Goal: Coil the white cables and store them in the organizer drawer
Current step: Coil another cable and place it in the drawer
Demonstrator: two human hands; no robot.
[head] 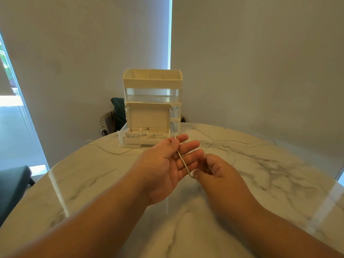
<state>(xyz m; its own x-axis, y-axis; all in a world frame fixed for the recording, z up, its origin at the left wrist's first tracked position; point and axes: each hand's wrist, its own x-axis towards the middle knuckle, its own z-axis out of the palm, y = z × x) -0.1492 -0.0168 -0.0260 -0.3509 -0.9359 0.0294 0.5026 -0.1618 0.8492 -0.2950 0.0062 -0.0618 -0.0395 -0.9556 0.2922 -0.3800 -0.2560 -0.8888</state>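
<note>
two hands [163, 164] [217, 171], one organizer [152, 83]

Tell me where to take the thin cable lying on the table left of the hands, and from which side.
Pinch the loose cable from above at its middle stretch, where it lies flat on bare table, clear of the drawer. It is too thin to scoop sideways. Both the left hand and right hand pinch a second cable now, so free one first.

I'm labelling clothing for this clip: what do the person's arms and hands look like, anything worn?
Left hand and right hand are bare: no gloves, rings or watch show. Left forearm and right forearm are sleeveless up to the frame's edge.
</note>
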